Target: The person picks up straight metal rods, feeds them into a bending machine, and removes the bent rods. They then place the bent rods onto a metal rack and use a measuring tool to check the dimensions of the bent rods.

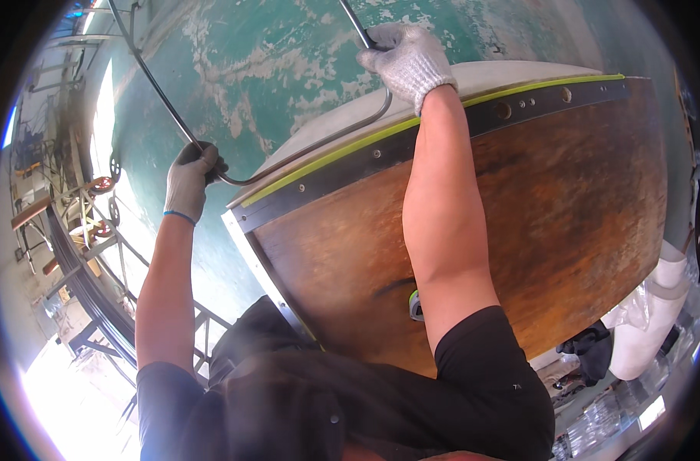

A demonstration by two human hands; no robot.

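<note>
A thin bent metal rod (313, 145), shaped like a wide U, spans between my two gloved hands. My left hand (190, 175), in a grey-palmed work glove, is closed round the rod's left side just above its lower bend. Higher up, my right hand (408, 58), in a pale knitted glove, grips the rod's right side. The rod's lower cross part runs close along the far edge of a wooden workbench (550, 207); whether it touches the bench cannot be told. Both rod ends run out of the picture at the top.
A dark metal strip (377, 154) with holes and a yellow-green line (350, 145) edge the bench's far side. A tape measure (416, 305) lies on the bench by my right arm. Metal frames and long dark bars (96, 296) stand left. White rolled material (650, 323) is at right.
</note>
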